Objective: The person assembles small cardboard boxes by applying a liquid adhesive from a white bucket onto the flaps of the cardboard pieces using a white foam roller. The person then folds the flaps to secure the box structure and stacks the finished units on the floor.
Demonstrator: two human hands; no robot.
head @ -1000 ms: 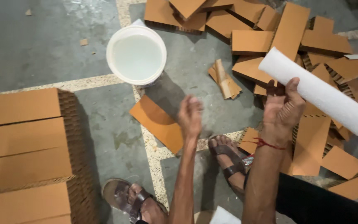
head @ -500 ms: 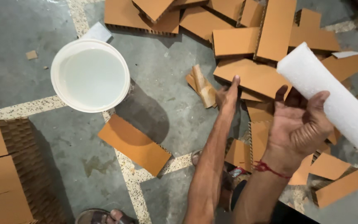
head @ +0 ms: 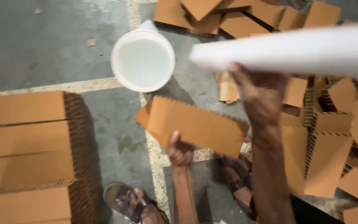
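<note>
My left hand (head: 180,150) grips the lower edge of a brown corrugated cardboard piece (head: 195,124) and holds it tilted above the floor. My right hand (head: 258,90) is raised higher and is closed around a long white roll (head: 295,49) that runs sideways out to the right edge of the view. The cardboard piece hangs just below and left of the roll. A round white bucket (head: 142,60) stands on the concrete floor beyond the cardboard piece.
A neat stack of cardboard sheets (head: 30,157) fills the left side. Several loose cardboard pieces (head: 332,137) lie scattered at the right and along the top. My sandalled feet (head: 133,203) are at the bottom. A pale painted line (head: 83,85) crosses the floor.
My left hand has picked a cardboard piece up off the floor. My right hand has swung the white roll from a slant to nearly level, and the view has shifted back to the left.
</note>
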